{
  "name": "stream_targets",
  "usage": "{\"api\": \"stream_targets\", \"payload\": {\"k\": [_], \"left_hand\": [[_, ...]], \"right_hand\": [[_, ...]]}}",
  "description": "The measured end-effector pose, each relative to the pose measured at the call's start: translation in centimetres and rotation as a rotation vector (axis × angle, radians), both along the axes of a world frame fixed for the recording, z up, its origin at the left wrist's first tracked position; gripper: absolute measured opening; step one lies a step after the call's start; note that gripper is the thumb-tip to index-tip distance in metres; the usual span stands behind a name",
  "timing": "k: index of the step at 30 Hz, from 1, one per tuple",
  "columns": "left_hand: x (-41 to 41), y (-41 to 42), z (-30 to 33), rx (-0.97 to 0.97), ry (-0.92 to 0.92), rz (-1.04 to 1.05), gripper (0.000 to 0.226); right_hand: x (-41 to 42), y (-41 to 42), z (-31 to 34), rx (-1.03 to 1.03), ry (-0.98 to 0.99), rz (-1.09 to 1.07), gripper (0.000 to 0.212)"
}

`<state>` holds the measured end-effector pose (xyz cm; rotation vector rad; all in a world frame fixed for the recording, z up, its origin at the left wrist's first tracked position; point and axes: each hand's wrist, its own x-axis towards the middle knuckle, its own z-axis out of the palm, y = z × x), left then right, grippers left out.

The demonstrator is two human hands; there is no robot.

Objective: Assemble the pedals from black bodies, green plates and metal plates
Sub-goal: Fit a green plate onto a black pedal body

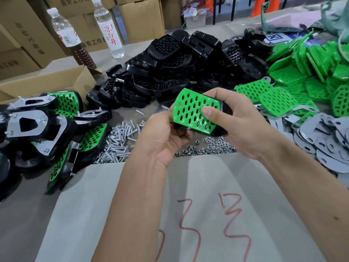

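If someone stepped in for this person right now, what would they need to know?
Left hand and right hand both grip one pedal in progress: a green plate seated on a black body, right thumb pressing the plate.
Supplies: black bodies pile behind, green plates pile far right, metal plates right, screws and nuts in the middle.
Done: finished pedals stacked at left.
Left: probably metal plate, screws and nuts for this one; its underside is hidden. Then the remaining piles.

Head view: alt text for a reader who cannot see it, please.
Both hands, left hand and right hand, hold a green perforated plate seated on a black pedal body above piles of screws and nuts. Loose black bodies, green plates and metal plates surround them.
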<state>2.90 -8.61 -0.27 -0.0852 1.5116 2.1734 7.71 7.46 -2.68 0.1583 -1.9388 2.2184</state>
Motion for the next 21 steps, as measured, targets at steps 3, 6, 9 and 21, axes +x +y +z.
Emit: {"api": "stream_targets", "payload": {"k": [3, 6, 9, 21], "left_hand": [[-0.3, -0.5, 0.1, -0.084, 0.114, 0.000, 0.027], [-0.3, -0.7, 0.2, -0.125, 0.150, 0.007, 0.028], [-0.3, -0.6, 0.1, -0.105, 0.158, 0.022, 0.029], [-1.0, -1.2, -0.5, 0.084, 0.009, -0.205, 0.032]], "right_hand": [[0.1, 0.3, -0.1, 0.088, 0.000, -0.053, 0.010], [0.1, 0.4, 0.0, 0.149, 0.000, -0.076, 0.011], [0.1, 0.0, 0.2, 0.189, 0.015, -0.096, 0.011], [0.5, -0.3, 0.7, 0.090, 0.126, -0.148, 0.010]]}}
